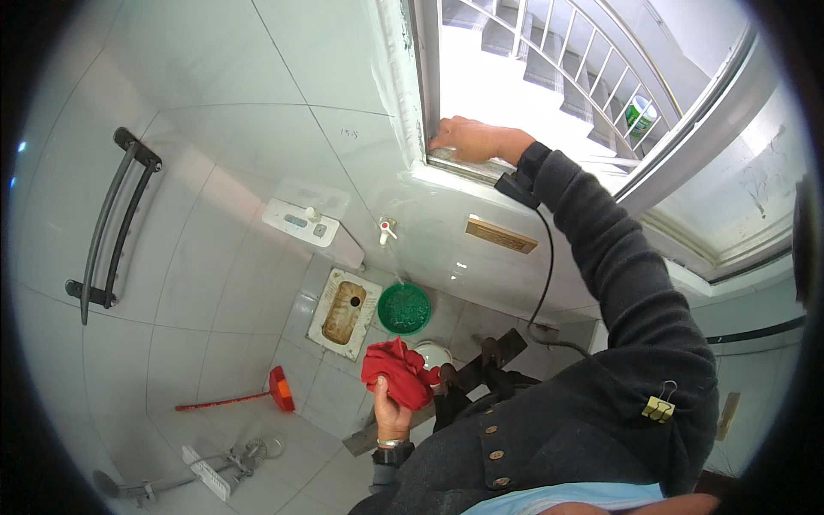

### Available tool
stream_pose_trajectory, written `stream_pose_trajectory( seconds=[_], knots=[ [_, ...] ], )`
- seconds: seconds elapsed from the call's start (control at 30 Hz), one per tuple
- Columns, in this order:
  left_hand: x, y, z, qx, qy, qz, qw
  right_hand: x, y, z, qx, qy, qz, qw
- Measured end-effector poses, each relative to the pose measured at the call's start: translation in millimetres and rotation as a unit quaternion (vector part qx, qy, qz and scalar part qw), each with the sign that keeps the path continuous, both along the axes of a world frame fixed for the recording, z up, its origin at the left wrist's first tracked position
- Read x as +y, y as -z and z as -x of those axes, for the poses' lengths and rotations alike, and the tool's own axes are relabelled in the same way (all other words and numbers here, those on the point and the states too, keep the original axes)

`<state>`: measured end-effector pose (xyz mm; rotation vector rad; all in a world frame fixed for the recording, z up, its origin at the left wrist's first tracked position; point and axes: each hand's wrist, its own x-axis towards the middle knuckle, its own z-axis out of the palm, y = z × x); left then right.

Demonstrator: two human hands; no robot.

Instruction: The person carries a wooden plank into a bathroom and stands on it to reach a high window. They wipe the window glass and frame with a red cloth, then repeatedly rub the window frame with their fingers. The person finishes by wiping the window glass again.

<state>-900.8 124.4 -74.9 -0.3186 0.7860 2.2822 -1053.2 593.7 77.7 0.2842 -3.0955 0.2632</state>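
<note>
My left hand point(393, 412) holds a bunched red cloth point(399, 373) in front of my body, thumb on top of it. My right hand point(476, 140) is stretched out to the window and rests at the lower left corner of the window frame point(420, 84). Its fingers are bent down at the window track point(463, 161). Something greyish shows beneath them, but I cannot make out whether they grip it. A black cable point(550, 257) hangs from a dark device at my right wrist.
Below are a squat toilet point(344, 309), a green basin point(404, 309) under a white tap point(386, 230), and a whitish bowl point(432, 355). A cistern point(312, 226), towel rack point(112, 225), red-handled tool point(277, 391) and shower set point(212, 470) are leftward. Beyond the window is a stair railing point(573, 64).
</note>
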Motion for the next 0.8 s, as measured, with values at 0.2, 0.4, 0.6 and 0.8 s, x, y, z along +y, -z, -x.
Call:
stream_pose_trajectory(
  seconds=[0.2, 0.4, 0.6, 0.8],
  knots=[
    [5.7, -0.8, -3.6, -0.008, -0.006, 0.012, 1.0, 8.3, 7.2, 8.1, -0.025, -0.042, -0.041, 0.998],
    [29.0, -10.7, 5.6, -0.008, 0.017, 0.015, 1.0, -8.6, -1.8, 1.6, -0.03, -0.025, -0.08, 0.996],
    [41.6, -16.8, 15.0, 0.02, 0.024, -0.027, 0.999, -20.8, -12.4, -12.7, -0.066, 0.021, -0.103, 0.992],
    [22.1, -12.1, 7.3, 0.006, 0.005, -0.025, 1.0, -21.1, -5.4, -16.7, -0.106, 0.042, -0.195, 0.974]
  ],
)
